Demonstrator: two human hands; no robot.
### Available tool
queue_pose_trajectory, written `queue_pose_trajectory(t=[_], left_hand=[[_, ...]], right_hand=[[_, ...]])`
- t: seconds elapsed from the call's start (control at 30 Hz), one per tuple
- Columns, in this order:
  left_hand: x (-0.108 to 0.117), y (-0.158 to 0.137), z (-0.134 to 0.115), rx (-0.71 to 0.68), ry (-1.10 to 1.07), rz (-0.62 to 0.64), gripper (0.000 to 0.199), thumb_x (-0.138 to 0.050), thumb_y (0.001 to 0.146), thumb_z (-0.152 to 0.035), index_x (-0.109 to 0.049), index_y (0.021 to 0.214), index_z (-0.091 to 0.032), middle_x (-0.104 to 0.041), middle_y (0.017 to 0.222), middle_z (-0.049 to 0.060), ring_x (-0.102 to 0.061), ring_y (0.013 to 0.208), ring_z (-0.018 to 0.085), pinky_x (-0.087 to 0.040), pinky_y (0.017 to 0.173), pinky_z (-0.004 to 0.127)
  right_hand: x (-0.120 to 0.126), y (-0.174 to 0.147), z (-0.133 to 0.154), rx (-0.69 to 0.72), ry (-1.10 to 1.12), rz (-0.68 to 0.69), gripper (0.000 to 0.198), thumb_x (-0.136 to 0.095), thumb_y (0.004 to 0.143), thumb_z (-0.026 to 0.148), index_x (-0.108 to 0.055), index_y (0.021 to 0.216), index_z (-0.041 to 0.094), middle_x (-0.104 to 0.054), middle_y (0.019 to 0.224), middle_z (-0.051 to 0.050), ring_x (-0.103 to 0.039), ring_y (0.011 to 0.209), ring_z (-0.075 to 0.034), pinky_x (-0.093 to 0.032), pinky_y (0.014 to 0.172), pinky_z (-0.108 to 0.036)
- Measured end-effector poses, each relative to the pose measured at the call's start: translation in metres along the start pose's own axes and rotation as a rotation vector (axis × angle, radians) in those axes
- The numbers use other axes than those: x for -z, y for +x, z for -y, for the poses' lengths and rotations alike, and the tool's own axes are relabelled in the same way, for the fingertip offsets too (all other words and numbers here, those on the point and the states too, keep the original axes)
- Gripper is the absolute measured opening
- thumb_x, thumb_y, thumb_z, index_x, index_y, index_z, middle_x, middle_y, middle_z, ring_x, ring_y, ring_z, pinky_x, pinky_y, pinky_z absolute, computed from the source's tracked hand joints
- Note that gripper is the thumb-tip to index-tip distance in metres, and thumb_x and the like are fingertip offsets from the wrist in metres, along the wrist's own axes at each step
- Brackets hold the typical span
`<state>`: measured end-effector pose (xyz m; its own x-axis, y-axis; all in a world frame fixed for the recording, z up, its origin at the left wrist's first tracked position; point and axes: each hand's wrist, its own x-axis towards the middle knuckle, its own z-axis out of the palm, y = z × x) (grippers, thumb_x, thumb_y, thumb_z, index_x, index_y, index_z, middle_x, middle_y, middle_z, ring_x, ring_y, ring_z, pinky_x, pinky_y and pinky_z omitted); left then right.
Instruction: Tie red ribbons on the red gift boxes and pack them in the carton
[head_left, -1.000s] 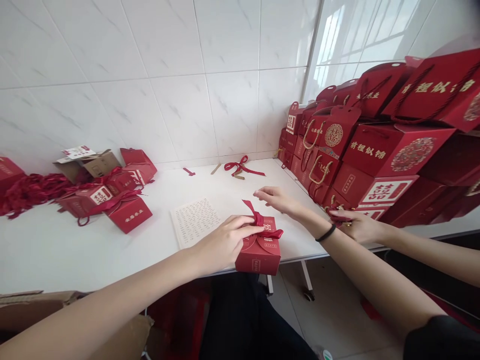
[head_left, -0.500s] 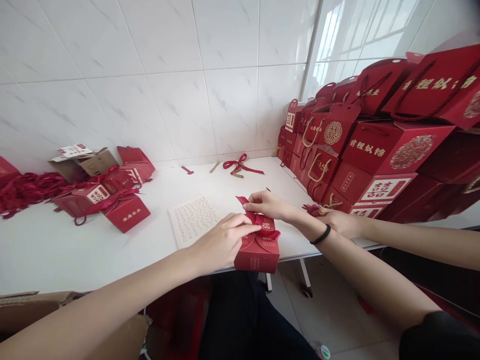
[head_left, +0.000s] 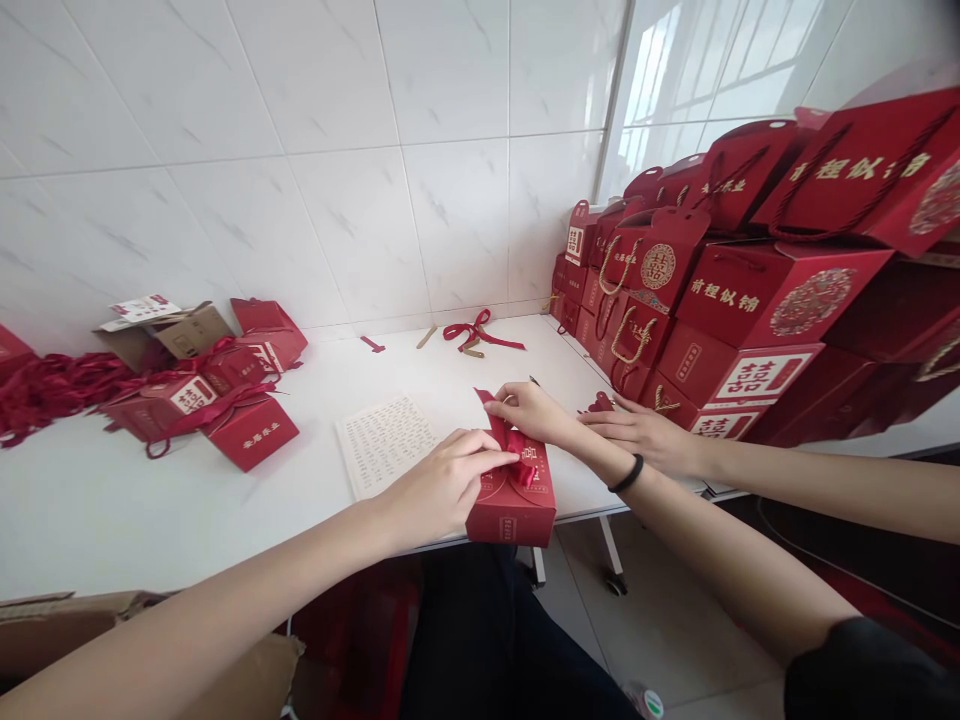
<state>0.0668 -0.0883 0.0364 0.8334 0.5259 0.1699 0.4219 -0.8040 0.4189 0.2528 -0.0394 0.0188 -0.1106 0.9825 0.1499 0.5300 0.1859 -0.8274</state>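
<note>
A small red gift box [head_left: 511, 517] with gold print stands at the front edge of the white table. Across its top lies a red satin ribbon [head_left: 523, 470], gathered at a knot in the middle. The fingers of my left hand [head_left: 448, 482] are closed at the knot and hold the ribbon there; the thumb is mostly hidden. On the far side of the box, my right hand [head_left: 531, 410] pinches an upright strip of the same ribbon between thumb and fingers. A dark band circles my right wrist.
Another person's hand [head_left: 660, 436] rests on red pieces beside the stack of red boxes [head_left: 739, 285] at right. A handwritten sheet [head_left: 386, 440] lies left of my box. Tied boxes [head_left: 251, 430] and a ribbon pile [head_left: 71, 385] are at left. A loose ribbon bow [head_left: 480, 328] lies near the wall.
The ribbon loop that stuck out on the box's right side has drawn in toward the knot. The other person's hand has flattened onto the table and shifted slightly left.
</note>
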Motion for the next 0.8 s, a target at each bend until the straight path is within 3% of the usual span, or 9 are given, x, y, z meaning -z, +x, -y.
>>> queue_pose_trajectory(t=[0.1, 0.2, 0.3, 0.43, 0.57, 0.8], left_hand=[[0.001, -0.001, -0.001, 0.079, -0.124, -0.047, 0.041, -0.033, 0.086, -0.009, -0.047, 0.122, -0.022, -0.051, 0.117, 0.005, -0.046, 0.112, 0.016, -0.039, 0.099, 0.033], [0.004, -0.002, -0.002, 0.244, -0.27, -0.149, 0.028, -0.043, 0.087, -0.026, -0.047, 0.114, -0.021, -0.053, 0.115, 0.006, -0.051, 0.105, 0.017, -0.044, 0.09, 0.032], [0.008, -0.002, 0.001, 0.41, -0.323, -0.162, 0.027, -0.047, 0.084, -0.045, -0.049, 0.09, -0.019, -0.058, 0.097, 0.004, -0.055, 0.089, 0.018, -0.045, 0.075, 0.031], [0.009, 0.0, 0.011, 0.541, -0.321, -0.011, 0.042, -0.044, 0.081, -0.057, -0.048, 0.067, -0.018, -0.051, 0.065, -0.002, -0.048, 0.063, 0.015, -0.037, 0.06, 0.029], [0.006, 0.002, 0.02, 0.494, -0.46, 0.016, 0.039, -0.045, 0.082, -0.053, -0.048, 0.068, -0.017, -0.05, 0.066, -0.002, -0.047, 0.062, 0.013, -0.036, 0.06, 0.027], [0.0, 0.001, 0.024, 0.445, -0.725, 0.024, 0.035, -0.048, 0.082, -0.05, -0.045, 0.07, -0.018, -0.051, 0.07, -0.002, -0.053, 0.07, 0.014, -0.045, 0.071, 0.029]], right_hand=[[0.01, -0.02, 0.004, 0.033, 0.002, -0.225, 0.014, -0.05, 0.088, 0.03, -0.051, 0.088, 0.016, -0.06, 0.083, -0.004, -0.056, 0.075, -0.015, -0.039, 0.065, -0.023], [0.017, -0.058, 0.011, 0.06, -0.086, -0.354, 0.036, -0.041, 0.089, 0.049, -0.048, 0.072, 0.018, -0.054, 0.065, 0.0, -0.05, 0.062, -0.015, -0.035, 0.056, -0.023], [0.013, -0.094, 0.018, 0.029, -0.151, -0.239, 0.049, -0.036, 0.088, 0.058, -0.04, 0.058, 0.019, -0.042, 0.048, 0.002, -0.039, 0.048, -0.013, -0.027, 0.048, -0.024], [-0.002, -0.112, 0.021, -0.012, -0.157, -0.162, 0.043, -0.048, 0.082, 0.054, -0.038, 0.057, 0.02, -0.038, 0.046, 0.004, -0.033, 0.044, -0.011, -0.024, 0.046, -0.024], [-0.003, -0.106, 0.013, -0.018, -0.024, -0.106, 0.035, -0.043, 0.084, 0.044, -0.037, 0.059, 0.019, -0.04, 0.053, 0.003, -0.034, 0.05, -0.011, -0.026, 0.048, -0.023], [0.004, -0.1, -0.004, -0.03, 0.373, 0.024, 0.038, -0.049, 0.081, 0.048, -0.04, 0.059, 0.018, -0.036, 0.057, 0.004, -0.03, 0.054, -0.01, -0.024, 0.051, -0.023]])
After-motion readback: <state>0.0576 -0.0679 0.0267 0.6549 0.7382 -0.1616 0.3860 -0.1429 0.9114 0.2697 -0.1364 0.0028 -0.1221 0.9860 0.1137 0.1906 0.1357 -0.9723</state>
